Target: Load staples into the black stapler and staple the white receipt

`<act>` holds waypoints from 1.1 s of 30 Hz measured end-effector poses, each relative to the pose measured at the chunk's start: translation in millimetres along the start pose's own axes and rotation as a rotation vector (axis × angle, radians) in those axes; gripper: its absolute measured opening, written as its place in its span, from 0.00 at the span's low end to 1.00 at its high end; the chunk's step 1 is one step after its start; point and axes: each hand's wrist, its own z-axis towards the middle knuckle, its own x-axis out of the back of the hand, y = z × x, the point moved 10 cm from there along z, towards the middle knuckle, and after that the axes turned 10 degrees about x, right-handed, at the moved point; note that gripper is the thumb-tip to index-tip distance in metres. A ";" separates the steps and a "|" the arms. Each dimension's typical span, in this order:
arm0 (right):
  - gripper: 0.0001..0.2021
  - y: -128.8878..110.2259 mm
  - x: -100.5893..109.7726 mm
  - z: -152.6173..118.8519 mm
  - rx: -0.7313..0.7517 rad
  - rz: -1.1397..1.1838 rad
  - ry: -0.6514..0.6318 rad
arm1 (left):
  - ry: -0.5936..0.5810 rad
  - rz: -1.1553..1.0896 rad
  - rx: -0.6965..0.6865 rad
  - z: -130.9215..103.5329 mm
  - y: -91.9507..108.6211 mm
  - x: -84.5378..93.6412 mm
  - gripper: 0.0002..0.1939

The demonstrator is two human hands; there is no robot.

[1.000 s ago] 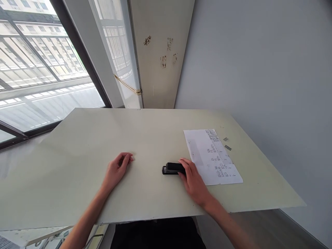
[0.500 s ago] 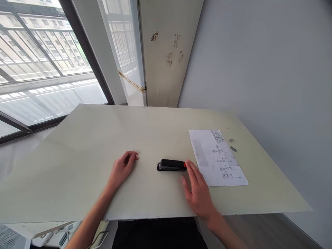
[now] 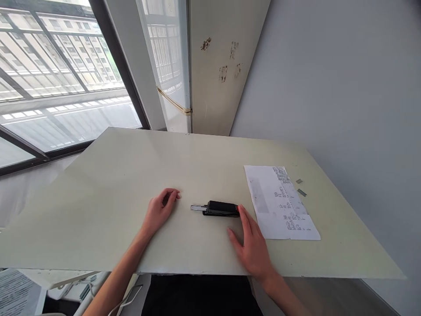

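A black stapler (image 3: 222, 208) lies on its base on the pale table, with a metal staple tray (image 3: 198, 208) sticking out of its left end. The fingertips of my right hand (image 3: 253, 245) touch the stapler's right end, the thumb spread apart from the fingers. To the left, my left hand (image 3: 161, 208) rests on the table with its fingers curled together, away from the stapler; nothing shows in it. Just right of the stapler lies a printed white sheet (image 3: 276, 202).
Two small grey staple strips (image 3: 301, 192) lie beyond the sheet's right edge on the table (image 3: 164, 153). A grey wall (image 3: 345, 87) borders the right, a large window (image 3: 59, 57) the left. Below the table at the lower left are papers and a cable.
The metal tray has slid out of the stapler's left end. My right thumb has spread a little further from the fingers. The whole view has shifted slightly.
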 end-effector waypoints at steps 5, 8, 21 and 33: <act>0.24 14.6 -0.2 31.4 -0.010 0.094 -0.097 | -0.058 -0.175 0.017 -7.0 5.7 -5.5 0.20; 0.20 10.5 -9.6 56.0 0.025 0.141 -0.251 | -0.079 -0.555 0.114 -2.4 3.2 -11.2 0.18; 0.29 -39.4 -61.8 10.1 -0.721 1.302 -0.479 | -0.206 -1.367 0.575 -9.2 -4.7 -89.2 0.13; 0.27 -51.8 -64.2 -3.2 -0.712 1.348 -0.476 | -0.103 -1.167 0.427 -2.0 -4.4 -53.6 0.09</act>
